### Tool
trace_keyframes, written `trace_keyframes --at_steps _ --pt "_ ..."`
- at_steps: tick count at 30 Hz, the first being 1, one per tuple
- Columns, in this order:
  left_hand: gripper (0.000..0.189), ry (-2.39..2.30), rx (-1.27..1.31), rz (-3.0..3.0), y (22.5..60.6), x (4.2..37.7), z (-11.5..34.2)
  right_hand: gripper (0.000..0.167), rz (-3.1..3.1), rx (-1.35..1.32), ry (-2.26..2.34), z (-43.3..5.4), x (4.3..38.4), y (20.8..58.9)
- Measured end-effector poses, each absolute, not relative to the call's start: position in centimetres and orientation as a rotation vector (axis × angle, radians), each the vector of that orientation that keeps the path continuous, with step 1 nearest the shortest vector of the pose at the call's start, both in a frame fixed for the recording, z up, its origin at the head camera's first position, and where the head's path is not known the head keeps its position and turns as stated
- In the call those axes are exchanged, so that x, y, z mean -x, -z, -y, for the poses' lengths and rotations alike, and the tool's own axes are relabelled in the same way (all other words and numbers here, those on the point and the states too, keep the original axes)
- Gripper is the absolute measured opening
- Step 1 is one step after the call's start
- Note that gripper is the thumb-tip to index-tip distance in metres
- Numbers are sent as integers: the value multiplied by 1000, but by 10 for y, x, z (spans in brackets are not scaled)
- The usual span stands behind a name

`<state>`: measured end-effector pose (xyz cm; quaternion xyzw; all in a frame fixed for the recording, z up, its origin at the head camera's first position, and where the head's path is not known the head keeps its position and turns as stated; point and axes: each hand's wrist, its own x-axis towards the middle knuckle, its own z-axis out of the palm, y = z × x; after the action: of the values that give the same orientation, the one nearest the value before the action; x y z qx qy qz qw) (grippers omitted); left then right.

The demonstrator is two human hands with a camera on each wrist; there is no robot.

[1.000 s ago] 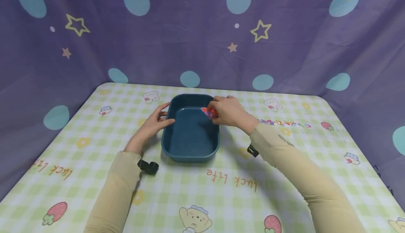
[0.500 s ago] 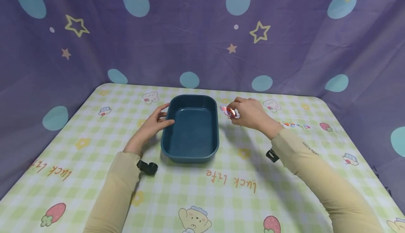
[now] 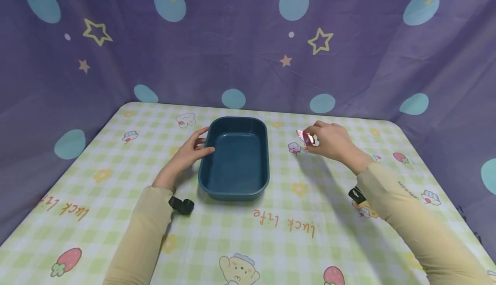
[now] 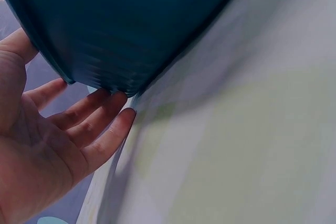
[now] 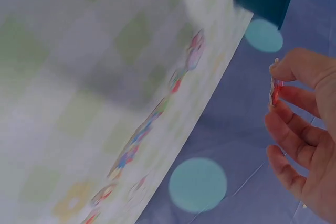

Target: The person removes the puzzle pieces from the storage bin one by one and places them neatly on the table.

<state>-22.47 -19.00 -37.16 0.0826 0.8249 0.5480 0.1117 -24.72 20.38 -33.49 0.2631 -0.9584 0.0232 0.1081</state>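
A dark teal rectangular plastic bin [image 3: 234,164] stands on the table. My left hand [image 3: 187,152] holds its left side, the thumb hooked over the rim and the fingers against the outer wall, as the left wrist view shows. To the right of the bin, my right hand [image 3: 335,145] pinches a small flat shiny red-and-pink piece [image 3: 304,137] between thumb and fingers; in the right wrist view this thin piece [image 5: 273,90] is seen edge-on. Below it a row of small colourful flat pieces [image 5: 142,129] lies on the table, mostly hidden by the right hand in the head view.
The table [image 3: 217,237] is covered with a green-and-white checked cloth printed with cartoons. A purple curtain [image 3: 248,31] with stars and blue ovals hangs behind it. At the near end of the row lies a purple piece [image 3: 294,148]. Each wrist wears a black device.
My right hand has moved right, from over the bin's right rim to above the row, keeping the shiny piece. The purple piece has come into view. Left hand and bin have stayed in place.
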Motion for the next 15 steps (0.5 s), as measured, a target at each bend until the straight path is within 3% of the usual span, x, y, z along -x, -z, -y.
trace_keyframes --at_steps 4,15 --pt "72 -1603 -240 -2428 371 225 189 26 2808 -737 -74 -223 245 340" --pt "72 -1607 -238 -2419 372 225 190 38 2886 -618 -35 -277 240 345"
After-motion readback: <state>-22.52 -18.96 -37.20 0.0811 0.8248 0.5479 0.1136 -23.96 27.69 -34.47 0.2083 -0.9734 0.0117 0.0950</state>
